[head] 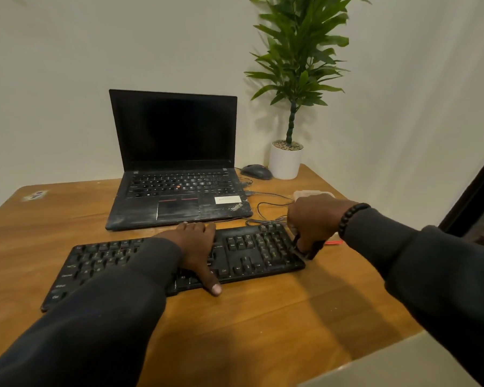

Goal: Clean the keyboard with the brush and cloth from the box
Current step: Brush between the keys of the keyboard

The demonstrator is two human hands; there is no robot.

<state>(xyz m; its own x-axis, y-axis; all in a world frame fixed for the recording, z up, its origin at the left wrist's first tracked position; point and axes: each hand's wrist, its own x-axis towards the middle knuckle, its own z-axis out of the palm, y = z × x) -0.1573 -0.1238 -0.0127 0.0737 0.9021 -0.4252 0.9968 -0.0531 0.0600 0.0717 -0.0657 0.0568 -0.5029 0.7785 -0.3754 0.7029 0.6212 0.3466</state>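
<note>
A black keyboard [101, 263] lies slanted across the wooden table [263, 317]. My left hand [196, 247] lies across its middle, fingers at the far edge and thumb over the near edge. My right hand [316, 219] is over the keyboard's right end, next to the number pad, and grips a small dark brush [315, 251] whose tip points down at the keyboard's right edge. Behind that hand a pale folded cloth [308, 193] shows in part. No box can be made out.
An open black laptop [176, 174] stands just behind the keyboard. A mouse [256, 171], a white potted plant [287, 160] and loose cables [271, 203] fill the back right corner. A small red item [334, 242] lies right of the keyboard.
</note>
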